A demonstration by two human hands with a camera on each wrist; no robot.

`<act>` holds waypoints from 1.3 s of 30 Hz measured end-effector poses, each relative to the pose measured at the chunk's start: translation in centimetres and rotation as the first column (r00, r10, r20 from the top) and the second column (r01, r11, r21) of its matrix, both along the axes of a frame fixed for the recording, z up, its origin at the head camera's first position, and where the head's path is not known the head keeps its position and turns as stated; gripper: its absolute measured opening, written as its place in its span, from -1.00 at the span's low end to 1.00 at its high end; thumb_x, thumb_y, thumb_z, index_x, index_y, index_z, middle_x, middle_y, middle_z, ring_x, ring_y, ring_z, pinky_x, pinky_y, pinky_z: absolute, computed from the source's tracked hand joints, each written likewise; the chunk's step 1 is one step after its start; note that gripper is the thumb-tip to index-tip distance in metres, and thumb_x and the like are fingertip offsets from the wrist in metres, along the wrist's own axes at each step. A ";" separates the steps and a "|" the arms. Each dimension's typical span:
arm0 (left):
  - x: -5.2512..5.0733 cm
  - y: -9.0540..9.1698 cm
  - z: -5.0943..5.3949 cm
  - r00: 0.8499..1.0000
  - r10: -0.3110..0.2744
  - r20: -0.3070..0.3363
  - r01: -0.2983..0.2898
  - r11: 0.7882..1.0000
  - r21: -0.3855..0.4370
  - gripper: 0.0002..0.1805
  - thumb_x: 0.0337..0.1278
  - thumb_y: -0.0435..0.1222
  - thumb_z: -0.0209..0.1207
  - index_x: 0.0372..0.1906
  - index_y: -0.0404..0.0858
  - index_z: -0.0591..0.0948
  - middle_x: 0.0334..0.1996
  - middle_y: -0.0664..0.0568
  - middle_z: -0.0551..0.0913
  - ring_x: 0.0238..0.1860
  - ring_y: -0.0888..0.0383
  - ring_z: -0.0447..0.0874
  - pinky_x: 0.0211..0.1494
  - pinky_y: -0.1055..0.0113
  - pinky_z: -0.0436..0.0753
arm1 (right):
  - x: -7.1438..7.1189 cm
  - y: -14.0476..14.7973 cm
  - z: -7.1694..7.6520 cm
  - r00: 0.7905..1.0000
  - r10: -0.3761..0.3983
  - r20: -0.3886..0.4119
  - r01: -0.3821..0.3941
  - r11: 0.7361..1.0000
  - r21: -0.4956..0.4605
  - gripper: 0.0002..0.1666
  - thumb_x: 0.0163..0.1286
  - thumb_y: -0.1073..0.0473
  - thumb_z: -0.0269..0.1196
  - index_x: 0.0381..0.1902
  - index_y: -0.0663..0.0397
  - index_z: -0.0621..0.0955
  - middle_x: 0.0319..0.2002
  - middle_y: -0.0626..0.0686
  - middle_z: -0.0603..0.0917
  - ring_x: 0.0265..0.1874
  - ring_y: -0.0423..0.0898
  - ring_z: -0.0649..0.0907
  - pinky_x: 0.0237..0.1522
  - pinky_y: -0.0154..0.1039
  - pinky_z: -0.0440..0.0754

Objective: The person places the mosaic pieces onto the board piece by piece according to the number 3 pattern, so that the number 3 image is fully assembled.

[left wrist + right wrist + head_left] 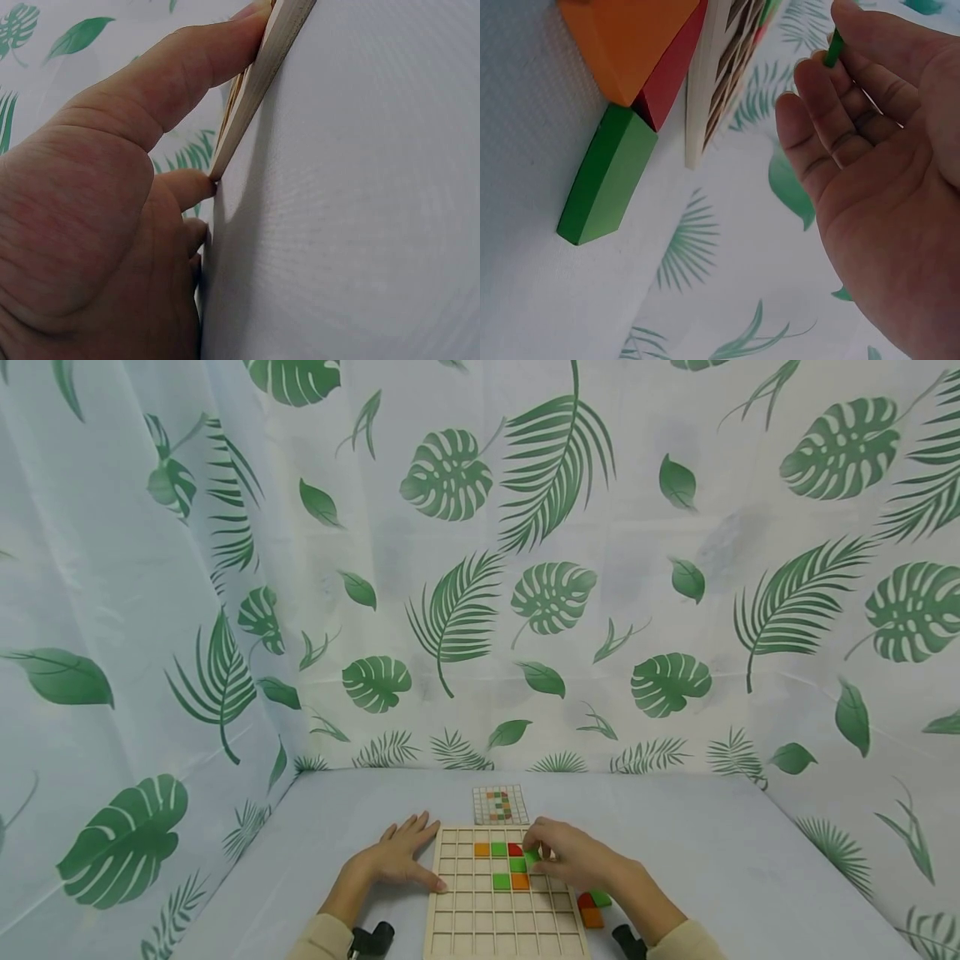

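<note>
Green tile [532,858], seemingly light and stiff, best held by its edges, was pinched in the fingers of the right hand [573,852] over the wooden grid board [483,923]; the left hand [396,860] lay spread.

Lit softly and evenly in the head view, with fine detail blurred on the small pale gridded card [500,806]. Dimmer and greyer in both wrist views; darkened in the left by a soft shadow beside the pale wooden grid board [251,101].
</note>
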State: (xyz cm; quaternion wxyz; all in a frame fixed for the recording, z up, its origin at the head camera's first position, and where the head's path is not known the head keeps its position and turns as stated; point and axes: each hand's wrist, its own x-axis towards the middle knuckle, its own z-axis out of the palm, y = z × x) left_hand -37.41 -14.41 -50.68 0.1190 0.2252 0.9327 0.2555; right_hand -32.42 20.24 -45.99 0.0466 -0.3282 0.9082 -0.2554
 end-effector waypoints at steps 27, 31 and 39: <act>0.0 -0.3 0.0 1.000 -0.024 -0.001 0.024 1.000 0.009 0.38 -0.30 0.39 0.45 0.66 -0.17 0.19 0.69 -0.23 -0.03 0.70 -0.28 -0.19 0.66 -0.35 -0.25 | 0.4 -1.0 -0.4 0.998 0.067 0.018 -0.067 0.997 -0.036 -0.77 0.22 0.01 0.55 -0.18 -0.11 0.82 -0.26 -0.30 0.71 -0.31 -0.24 0.65 -0.26 -0.43 0.64; 0.0 -0.3 -0.1 1.000 -0.021 0.000 0.021 1.000 0.002 0.39 -0.31 0.42 0.43 0.66 -0.14 0.19 0.70 -0.20 -0.03 0.71 -0.25 -0.19 0.67 -0.32 -0.23 | 0.4 -1.1 -0.5 0.997 0.080 0.002 -0.080 0.997 -0.014 -0.77 0.22 -0.02 0.55 -0.19 -0.13 0.83 -0.28 -0.30 0.70 -0.33 -0.24 0.64 -0.27 -0.43 0.62; -0.9 -0.5 -1.3 1.000 -0.017 -0.010 0.017 1.000 0.019 0.41 -0.37 0.44 0.43 0.65 -0.15 0.21 0.69 -0.19 -0.02 0.71 -0.24 -0.18 0.67 -0.33 -0.24 | 0.5 -1.5 -0.8 0.994 0.105 0.044 -0.104 0.994 -0.018 -0.79 0.21 0.02 0.56 -0.19 -0.13 0.84 -0.28 -0.28 0.72 -0.37 -0.31 0.60 -0.31 -0.45 0.61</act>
